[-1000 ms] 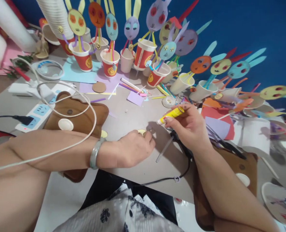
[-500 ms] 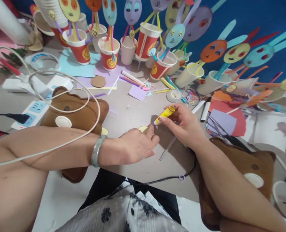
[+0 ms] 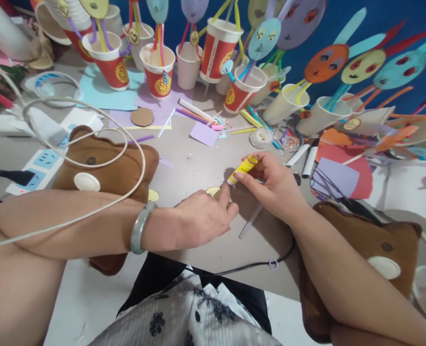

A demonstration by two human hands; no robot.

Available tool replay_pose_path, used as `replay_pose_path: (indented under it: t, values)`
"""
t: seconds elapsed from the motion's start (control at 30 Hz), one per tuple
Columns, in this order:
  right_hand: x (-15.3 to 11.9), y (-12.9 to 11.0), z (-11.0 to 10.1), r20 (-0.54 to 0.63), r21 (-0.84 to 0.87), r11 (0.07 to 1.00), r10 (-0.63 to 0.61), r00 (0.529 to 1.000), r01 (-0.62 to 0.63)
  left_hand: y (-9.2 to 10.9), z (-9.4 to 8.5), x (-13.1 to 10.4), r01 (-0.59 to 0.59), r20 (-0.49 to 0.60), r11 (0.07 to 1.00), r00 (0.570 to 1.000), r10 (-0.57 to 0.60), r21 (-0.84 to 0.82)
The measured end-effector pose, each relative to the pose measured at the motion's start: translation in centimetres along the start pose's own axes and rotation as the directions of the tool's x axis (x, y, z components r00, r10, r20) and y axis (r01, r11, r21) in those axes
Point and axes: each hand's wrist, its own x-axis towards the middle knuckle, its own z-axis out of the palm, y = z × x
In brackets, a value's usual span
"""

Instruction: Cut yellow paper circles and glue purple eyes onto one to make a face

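Note:
My right hand point(image 3: 270, 185) grips a yellow glue stick point(image 3: 244, 168), tilted with its pale lower end toward my left fingertips. My left hand point(image 3: 207, 218) is low over the table, its fingers bent and closed at a small pale-yellow paper disc point(image 3: 213, 191). Most of that disc is hidden behind the fingers. Between the hands, a clear thin stick point(image 3: 250, 223) lies on the table, partly under my right hand. Another pale-yellow piece point(image 3: 153, 195) shows beside my left wrist.
Paper cups point(image 3: 157, 72) with paper-faced figures line the back. Brown cushions point(image 3: 108, 161) lie under both forearms. A white cable point(image 3: 140, 178) loops over my left arm, near a power strip point(image 3: 42, 166). Paper scraps point(image 3: 203, 133), a cardboard disc point(image 3: 142, 116) and markers point(image 3: 310, 161) lie about.
The view has shifted slightly, so the cups sit higher in the picture. Both hands keep nearly the same pose, with the glue stick still in my right hand.

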Motion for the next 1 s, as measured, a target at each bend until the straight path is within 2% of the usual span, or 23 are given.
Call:
replay_pose_path:
  t: [0.2, 0.37, 0.6, 0.77, 0.9, 1.0]
  values:
    - [-0.1, -0.3, 0.1, -0.004, -0.121, 0.992, -0.038, 0.999, 0.037, -0.1, -0.5, -0.1, -0.008, 0.006, 1.000, 1.000, 0.008, -0.015]
    - [-0.3, -0.4, 0.4, -0.031, -0.295, 0.949, -0.125, 0.992, 0.110, -0.1, -0.7, 0.0, 0.027, 0.114, 0.998, 0.993, -0.020, -0.062]
    - [-0.6, -0.3, 1.2, -0.053, -0.367, 0.920, -0.169, 0.984, 0.139, -0.1, 0.8, -0.3, 0.013, -0.038, 0.998, 0.999, -0.016, -0.053]
    - [-0.5, 0.0, 1.3, -0.128, -0.287, 0.953, -0.142, 0.982, 0.100, -0.1, 0.4, -0.3, 0.021, -0.033, 0.999, 0.999, -0.022, -0.029]
    - [0.0, 0.3, 0.9, -0.174, -0.039, 0.999, -0.031, 0.984, 0.025, -0.2, -0.4, -0.1, 0.021, 0.066, 0.999, 0.998, -0.018, -0.044]
    - [0.3, 0.4, 0.4, -0.169, 0.088, 0.996, 0.033, 0.985, -0.018, -0.2, -0.6, -0.1, 0.015, 0.091, 0.999, 0.996, -0.012, -0.041]
